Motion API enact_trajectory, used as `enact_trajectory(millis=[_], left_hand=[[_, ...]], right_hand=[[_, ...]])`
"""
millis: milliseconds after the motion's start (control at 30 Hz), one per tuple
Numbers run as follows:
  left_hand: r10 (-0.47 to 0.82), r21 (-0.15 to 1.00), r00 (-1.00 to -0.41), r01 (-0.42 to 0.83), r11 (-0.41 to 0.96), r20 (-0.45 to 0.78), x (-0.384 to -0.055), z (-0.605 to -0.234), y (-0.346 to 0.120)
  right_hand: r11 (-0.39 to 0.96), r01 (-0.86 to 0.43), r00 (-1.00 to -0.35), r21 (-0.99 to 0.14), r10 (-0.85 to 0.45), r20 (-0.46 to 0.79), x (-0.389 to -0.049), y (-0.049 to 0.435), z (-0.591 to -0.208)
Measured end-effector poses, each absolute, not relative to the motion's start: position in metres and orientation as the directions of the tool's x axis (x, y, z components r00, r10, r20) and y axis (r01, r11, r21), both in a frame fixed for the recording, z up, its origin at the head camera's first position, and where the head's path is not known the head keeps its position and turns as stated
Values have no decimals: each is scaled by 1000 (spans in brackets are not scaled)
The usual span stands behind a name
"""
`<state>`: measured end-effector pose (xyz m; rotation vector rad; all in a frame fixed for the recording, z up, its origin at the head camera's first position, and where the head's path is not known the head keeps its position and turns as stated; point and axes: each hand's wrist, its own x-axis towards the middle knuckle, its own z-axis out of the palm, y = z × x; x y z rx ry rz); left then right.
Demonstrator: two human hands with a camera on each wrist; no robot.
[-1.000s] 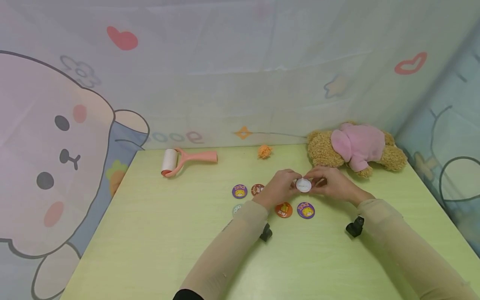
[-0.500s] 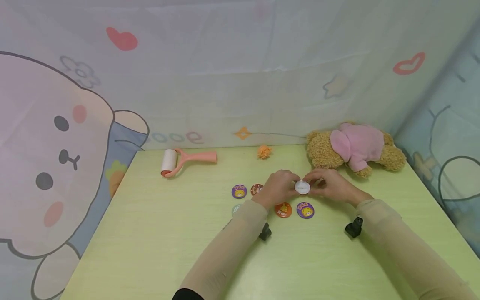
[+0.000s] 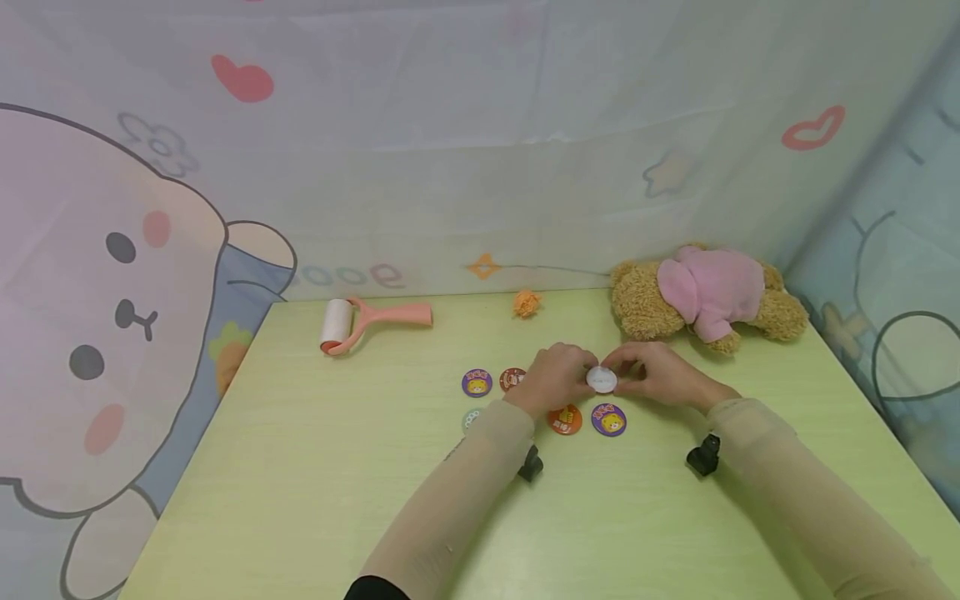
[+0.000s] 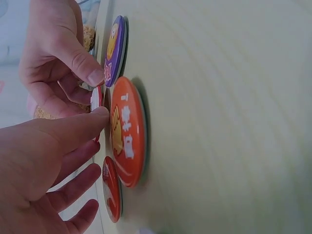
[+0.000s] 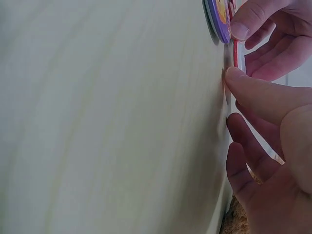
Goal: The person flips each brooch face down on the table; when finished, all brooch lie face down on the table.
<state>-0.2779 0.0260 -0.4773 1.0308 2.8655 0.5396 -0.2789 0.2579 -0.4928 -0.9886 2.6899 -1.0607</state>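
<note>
Both hands pinch a small round badge (image 3: 602, 380) from opposite sides, just above the table; its white back faces up and a red edge shows in the wrist views. My left hand (image 3: 555, 379) has thumb and fingers on the badge's left side. On the other side, my right hand (image 3: 663, 373) holds it between thumb and fingertips. Close in front lie an orange badge (image 3: 565, 420) and a purple badge (image 3: 608, 420) with a yellow bear. Beneath the left wrist view's orange badge sits a red badge (image 4: 112, 190), which the left hand hides in the head view.
Further left lie another purple badge (image 3: 476, 383), a brown badge (image 3: 513, 379) and a pale green badge (image 3: 471, 418), partly behind the left arm. A pink-handled lint roller (image 3: 375, 321), an orange fuzzy ball (image 3: 527, 303) and a teddy bear (image 3: 708, 296) line the table's back edge.
Both hands have brought the white-backed badge slightly down and toward the front of the table. Their pinch on it stays the same, and the other badges lie where they were.
</note>
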Motion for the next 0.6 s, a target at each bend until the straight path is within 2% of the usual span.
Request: enact_trajectory(millis=[600], left_hand=[[586, 338, -810, 557, 759, 20, -278, -476, 27]], right_hand=[[579, -513, -802, -634, -587, 112, -280, 257, -494]])
